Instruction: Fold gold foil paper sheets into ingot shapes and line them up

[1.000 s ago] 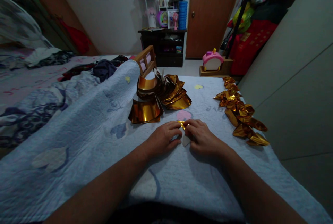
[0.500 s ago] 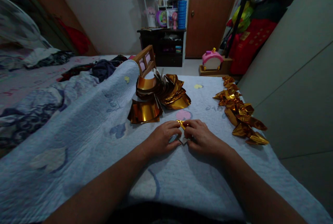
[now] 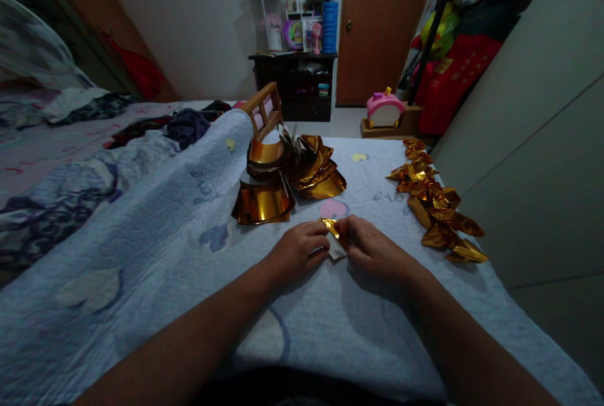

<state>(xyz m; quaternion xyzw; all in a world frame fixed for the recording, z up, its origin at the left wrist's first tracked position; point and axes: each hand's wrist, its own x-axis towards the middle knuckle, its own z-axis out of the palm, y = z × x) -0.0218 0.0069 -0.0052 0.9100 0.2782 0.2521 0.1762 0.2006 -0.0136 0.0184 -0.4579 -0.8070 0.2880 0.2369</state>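
Observation:
A small sheet of gold foil paper [image 3: 336, 248], partly folded, lies on the bedspread between my hands, its pale back and a strip of shiny gold both showing. My left hand [image 3: 302, 247] grips its left edge with curled fingers. On the other side my right hand [image 3: 365, 243] pinches the right edge, and its fingers hide part of the fold. Just beyond my hands rests a fanned pile of gold foil sheets [image 3: 264, 203]. Off to the right, folded gold foil pieces [image 3: 443, 217] lie in a row along the bed's edge.
A light blue quilted bedspread [image 3: 198, 305] covers the surface under my arms. Crumpled clothes [image 3: 189, 126] lie at the left. A wooden rail [image 3: 264, 110] stands behind the foil pile, and a pink toy [image 3: 385, 109] sits past the far edge. A pale cabinet [image 3: 542, 160] borders the right side.
My right hand has shifted slightly right and its fingers have drawn in. More of the paper's gold strip and pale back now shows between my hands.

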